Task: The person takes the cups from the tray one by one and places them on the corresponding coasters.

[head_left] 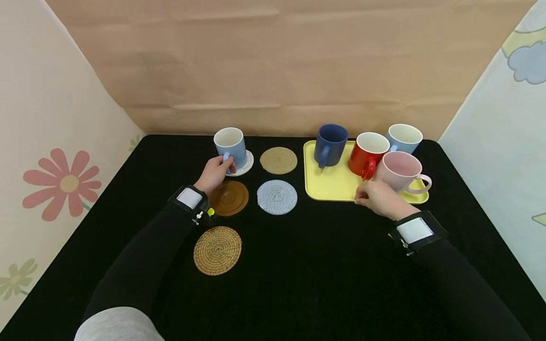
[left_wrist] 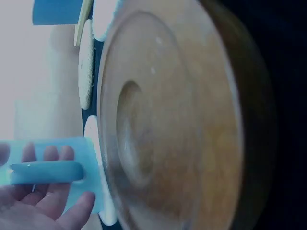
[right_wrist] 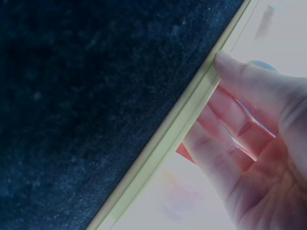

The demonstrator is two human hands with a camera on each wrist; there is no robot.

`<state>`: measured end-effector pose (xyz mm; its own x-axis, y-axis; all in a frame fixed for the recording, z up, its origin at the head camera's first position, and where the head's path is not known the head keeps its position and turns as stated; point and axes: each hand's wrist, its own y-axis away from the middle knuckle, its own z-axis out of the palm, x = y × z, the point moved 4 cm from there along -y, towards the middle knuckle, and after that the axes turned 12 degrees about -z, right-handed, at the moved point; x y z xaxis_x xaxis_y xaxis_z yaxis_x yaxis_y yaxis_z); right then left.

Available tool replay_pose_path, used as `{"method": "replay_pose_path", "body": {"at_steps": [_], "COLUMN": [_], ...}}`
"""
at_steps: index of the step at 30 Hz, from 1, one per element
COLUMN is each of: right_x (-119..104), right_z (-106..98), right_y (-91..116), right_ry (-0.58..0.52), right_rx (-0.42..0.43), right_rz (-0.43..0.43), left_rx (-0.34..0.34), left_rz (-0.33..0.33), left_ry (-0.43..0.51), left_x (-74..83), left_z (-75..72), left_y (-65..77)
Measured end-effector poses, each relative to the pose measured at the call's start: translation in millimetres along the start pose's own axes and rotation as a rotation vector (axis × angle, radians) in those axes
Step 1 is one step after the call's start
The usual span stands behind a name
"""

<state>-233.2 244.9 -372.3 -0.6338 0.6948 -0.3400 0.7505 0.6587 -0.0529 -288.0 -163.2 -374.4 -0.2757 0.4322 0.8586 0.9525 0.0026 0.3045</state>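
Note:
My left hand [head_left: 214, 174] holds a light blue mug [head_left: 231, 143] by its handle, and the left wrist view shows fingers passing behind that handle [left_wrist: 48, 172]. Upright, the mug stands on a white lacy coaster [head_left: 245, 163]. My right hand [head_left: 381, 196] pinches the near rim of a yellow tray [head_left: 326, 183]; its thumb [right_wrist: 235, 67] lies against the rim in the right wrist view. On the tray are a dark blue mug [head_left: 332, 144], a red mug [head_left: 362, 158], another light blue mug [head_left: 405, 137] and a pink mug [head_left: 398, 170], which stands just behind my right hand.
A beige round coaster [head_left: 278, 160], a pale blue woven coaster [head_left: 277, 197], a brown wooden coaster [head_left: 229, 198] and a woven straw coaster [head_left: 217, 251] lie on the black tabletop [head_left: 307, 274]. Brown paper [head_left: 277, 66] hangs behind, with patterned walls at both sides.

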Motion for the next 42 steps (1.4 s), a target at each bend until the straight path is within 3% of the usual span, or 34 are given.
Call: {"method": "replay_pose_path", "body": {"at_steps": [3, 10, 13, 18, 20, 23, 29, 32, 37, 42], "right_x": [-0.3, -0.6, -1.0, -0.9, -0.3, 1.1, 2.1, 1.6, 0.8, 0.4], "right_z": [0.5, -0.4, -1.1, -1.8, -1.4, 0.1, 0.9, 0.5, -0.4, -0.1], "right_y": [-0.3, 0.0, -0.2, -0.7, -0.6, -0.6, -1.8, -2.5, -1.9, -0.9], "right_ry": [0.003, 0.007, 0.009, 0.027, 0.032, 0.037, 0.024, 0.023, 0.035, 0.026], "right_rx": [-0.003, -0.005, -0.004, 0.003, 0.003, 0.002, 0.000, 0.002, 0.008, 0.002], "right_rz": [0.001, 0.012, 0.004, -0.017, -0.019, -0.023, -0.024, -0.024, -0.029, -0.023], "left_rx": [0.008, 0.055, 0.137, 0.317, 0.337, 0.267, -0.083, -0.195, -0.242, -0.256], "left_rz": [0.030, 0.035, 0.069, 0.186, 0.234, 0.298, 0.457, 0.535, 0.607, 0.661], "left_ry": [-0.105, -0.332, -0.436, -0.620, -0.659, -0.691, -0.848, -0.939, -1.042, -1.134], "left_x": [0.5, 0.3, 4.1, 17.0, 21.6, 24.6, 22.4, 22.4, 32.8, 53.7], "left_z": [-2.2, -8.2, -9.8, -7.2, -1.9, 12.9, 60.2, 82.9, 117.7, 152.3], "left_y": [2.3, 11.3, 19.3, 36.4, 42.5, 50.2, 70.1, 75.2, 66.2, 54.6]}}
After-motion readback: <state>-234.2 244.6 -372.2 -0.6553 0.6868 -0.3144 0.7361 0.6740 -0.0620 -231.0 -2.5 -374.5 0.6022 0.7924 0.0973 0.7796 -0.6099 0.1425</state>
